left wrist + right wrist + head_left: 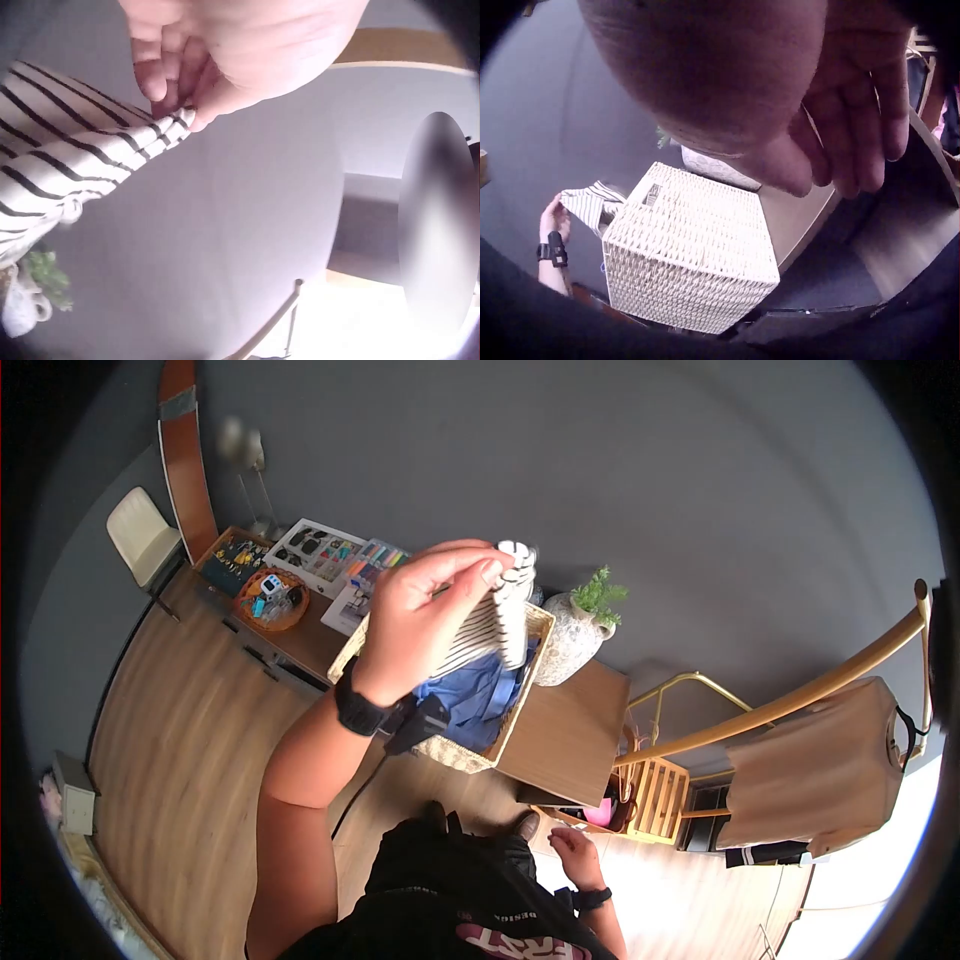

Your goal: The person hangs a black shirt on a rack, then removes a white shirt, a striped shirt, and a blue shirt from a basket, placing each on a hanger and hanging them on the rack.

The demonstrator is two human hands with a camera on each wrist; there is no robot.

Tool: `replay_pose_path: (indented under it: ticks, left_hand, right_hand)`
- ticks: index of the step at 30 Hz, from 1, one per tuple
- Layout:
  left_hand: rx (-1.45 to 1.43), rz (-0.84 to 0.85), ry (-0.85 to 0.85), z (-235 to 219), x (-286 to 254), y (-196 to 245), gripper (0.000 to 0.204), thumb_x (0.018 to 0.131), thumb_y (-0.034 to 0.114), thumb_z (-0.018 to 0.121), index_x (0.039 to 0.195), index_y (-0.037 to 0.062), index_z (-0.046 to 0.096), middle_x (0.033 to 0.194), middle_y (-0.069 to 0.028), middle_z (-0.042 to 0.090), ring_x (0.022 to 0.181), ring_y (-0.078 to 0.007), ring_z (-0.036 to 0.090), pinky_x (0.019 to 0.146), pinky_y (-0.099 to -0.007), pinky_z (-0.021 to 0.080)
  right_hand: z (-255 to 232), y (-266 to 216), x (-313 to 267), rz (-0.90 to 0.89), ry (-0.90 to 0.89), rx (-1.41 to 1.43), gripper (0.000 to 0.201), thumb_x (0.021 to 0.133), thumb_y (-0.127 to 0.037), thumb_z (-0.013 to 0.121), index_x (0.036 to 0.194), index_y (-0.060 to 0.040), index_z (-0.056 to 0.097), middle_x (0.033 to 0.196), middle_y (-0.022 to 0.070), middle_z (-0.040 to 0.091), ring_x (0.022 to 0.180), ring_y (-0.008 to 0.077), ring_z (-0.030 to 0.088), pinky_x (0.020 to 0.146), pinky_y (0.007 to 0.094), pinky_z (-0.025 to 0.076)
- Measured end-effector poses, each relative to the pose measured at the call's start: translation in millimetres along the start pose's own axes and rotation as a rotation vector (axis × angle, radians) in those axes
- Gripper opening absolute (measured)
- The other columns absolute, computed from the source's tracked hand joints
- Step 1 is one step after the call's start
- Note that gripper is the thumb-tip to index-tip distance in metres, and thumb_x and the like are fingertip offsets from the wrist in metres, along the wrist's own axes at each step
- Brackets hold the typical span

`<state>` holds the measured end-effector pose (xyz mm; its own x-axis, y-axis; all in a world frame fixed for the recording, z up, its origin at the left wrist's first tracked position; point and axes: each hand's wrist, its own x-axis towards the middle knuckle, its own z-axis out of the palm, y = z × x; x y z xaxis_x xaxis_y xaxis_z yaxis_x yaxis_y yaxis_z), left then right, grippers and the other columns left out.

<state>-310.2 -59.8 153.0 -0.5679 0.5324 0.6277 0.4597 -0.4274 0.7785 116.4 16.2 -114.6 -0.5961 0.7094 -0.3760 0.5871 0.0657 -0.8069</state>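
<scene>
Raised over the wicker basket [453, 757], my left hand [415, 615] pinches a white cloth with black stripes [513, 615] between thumb and fingers. The left wrist view shows the striped cloth [67, 154] bunched at the fingertips and spreading away from them. Its lower part hangs down into the basket, where blue cloth [480, 695] lies folded. My right hand [577, 857] hangs low beside my body, fingers loosely bent and holding nothing. In the right wrist view the basket's woven side [690, 232] shows below that hand [847, 112].
The basket stands on a wooden cabinet [565, 735] against a grey wall. Right beside it is a patterned vase [568, 643] with a green plant [600, 595]. To the left sit a round basket of small items [271, 600] and trays [318, 550]. A rack holds a tan shirt [815, 770].
</scene>
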Motion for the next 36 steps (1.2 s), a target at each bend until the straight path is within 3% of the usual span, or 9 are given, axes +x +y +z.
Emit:
replay_pose_path:
  ticks: [5,9,12,18,24,28,31,33,36]
  left_hand:
    - [-0.13,0.036,-0.368,5,-47,48,0.023,0.095,0.0,0.065,0.116,-0.0002,0.075,0.108,-0.0095,0.069,0.088,-0.0117,0.064,0.072,-0.0244,0.051]
    - [-0.295,0.072,-0.713,32,-104,39,0.025,0.092,0.007,0.074,0.117,0.0072,0.076,0.109,-0.0094,0.073,0.099,-0.0219,0.07,0.087,-0.0344,0.054]
    - [-0.323,-0.112,-0.927,50,-151,17,0.02,0.096,0.01,0.07,0.113,0.0024,0.075,0.11,-0.0118,0.072,0.101,-0.0264,0.07,0.089,-0.0348,0.054]
    - [-0.284,-0.29,-1.142,59,-215,-34,0.023,0.1,0.016,0.064,0.112,-0.0009,0.073,0.111,-0.0147,0.073,0.104,-0.0284,0.069,0.092,-0.0364,0.053]
    - [-0.246,-0.419,-1.243,50,-227,-48,0.025,0.101,0.019,0.063,0.114,0.0003,0.073,0.117,-0.014,0.072,0.109,-0.0281,0.068,0.096,-0.0363,0.052]
    - [-0.24,-0.353,-1.101,38,-223,-52,0.025,0.101,0.02,0.063,0.115,0.002,0.072,0.133,-0.0144,0.067,0.117,-0.0266,0.067,0.097,-0.0356,0.053]
    - [-0.336,-0.672,-0.733,23,-225,-56,0.021,0.101,0.018,0.066,0.112,0.0012,0.069,0.122,-0.0081,0.07,0.103,-0.0137,0.067,0.086,-0.028,0.054]
    - [-0.21,-0.619,-0.528,19,-231,-69,0.023,0.099,0.016,0.069,0.117,0.0017,0.064,0.103,-0.0015,0.069,0.087,-0.0075,0.065,0.073,-0.0238,0.051]
    - [-0.094,-0.526,-0.333,22,-229,-69,0.046,0.094,0.011,0.073,0.135,0.0053,0.056,0.099,-0.0019,0.066,0.076,-0.0085,0.06,0.064,-0.026,0.05]
  right_hand:
    - [7,-52,20,-0.193,-0.08,0.267,0.026,0.1,-0.01,0.062,0.123,0.0032,0.064,0.103,0.0059,0.072,0.093,0.0139,0.068,0.083,0.0288,0.055]
    - [-3,-77,24,-0.267,-0.164,0.334,0.026,0.105,-0.012,0.053,0.126,0.0023,0.061,0.107,0.0049,0.069,0.093,0.0108,0.064,0.08,0.0268,0.052]
    - [4,-94,36,-0.105,-0.166,0.71,0.05,0.11,-0.043,0.044,0.134,-0.0015,0.058,0.111,0.0049,0.066,0.094,0.0106,0.06,0.081,0.0258,0.049]
    - [-2,-112,39,0.014,-0.481,0.696,0.05,0.103,-0.014,0.06,0.148,-0.0006,0.044,0.137,0.0054,0.06,0.119,0.0145,0.059,0.104,0.0311,0.045]
    - [21,-98,46,0.049,-0.495,0.633,0.034,0.104,-0.011,0.057,0.137,-0.0002,0.059,0.128,0.0034,0.066,0.111,0.0101,0.06,0.098,0.0262,0.045]
    - [21,-92,45,-0.095,-0.397,0.568,0.029,0.101,-0.008,0.054,0.126,0.0018,0.066,0.118,0.0027,0.069,0.106,0.0099,0.06,0.097,0.0277,0.046]
    - [16,-82,42,-0.096,-0.359,0.562,0.031,0.096,-0.003,0.052,0.123,0.0036,0.066,0.117,0.0046,0.069,0.107,0.0125,0.062,0.098,0.0299,0.047]
    - [11,-76,38,-0.076,-0.384,0.519,0.031,0.096,-0.003,0.052,0.123,0.0041,0.066,0.117,0.0054,0.069,0.108,0.0132,0.062,0.098,0.0301,0.047]
    - [13,-66,34,-0.113,-0.422,0.486,0.034,0.094,-0.001,0.05,0.123,0.0053,0.066,0.117,0.0065,0.069,0.109,0.0149,0.062,0.099,0.0305,0.047]
